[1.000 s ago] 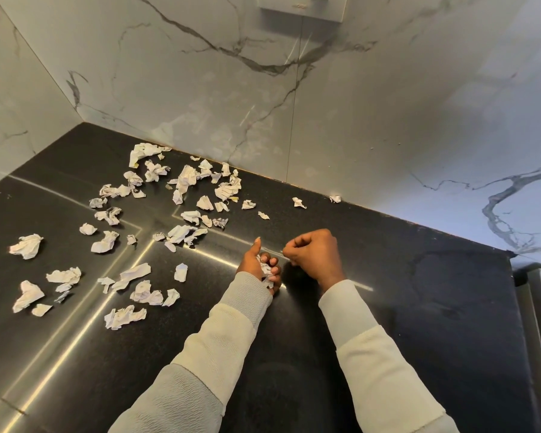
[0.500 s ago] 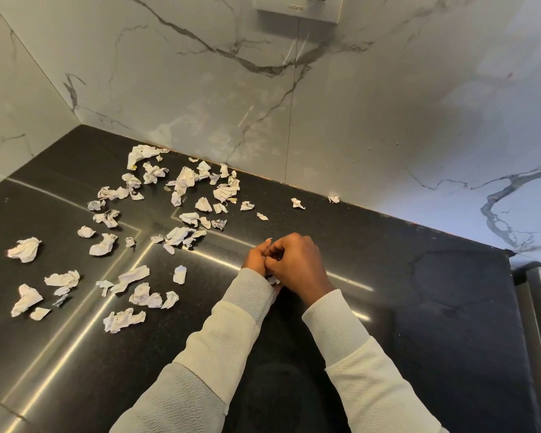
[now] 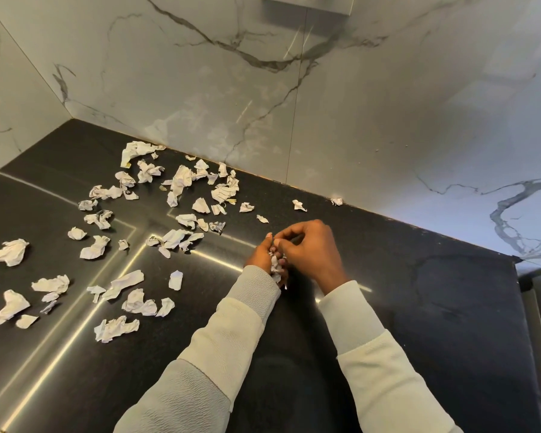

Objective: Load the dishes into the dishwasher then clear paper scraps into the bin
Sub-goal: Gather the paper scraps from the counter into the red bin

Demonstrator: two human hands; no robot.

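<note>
Nearest, two pale sleeves (image 3: 231, 332) reach out over the black counter (image 3: 419, 323). Just past them the left hand (image 3: 261, 257) is cupped, its fingers curled round a wad of scraps (image 3: 275, 267). The right hand (image 3: 313, 254) lies against it with fingers bent over the wad; whether it pinches a piece cannot be told. To the left, loose scraps (image 3: 175, 237) lie scattered across the counter. Farther back, two small bits (image 3: 299, 205) lie near the foot of the marble wall (image 3: 356, 104).
</note>
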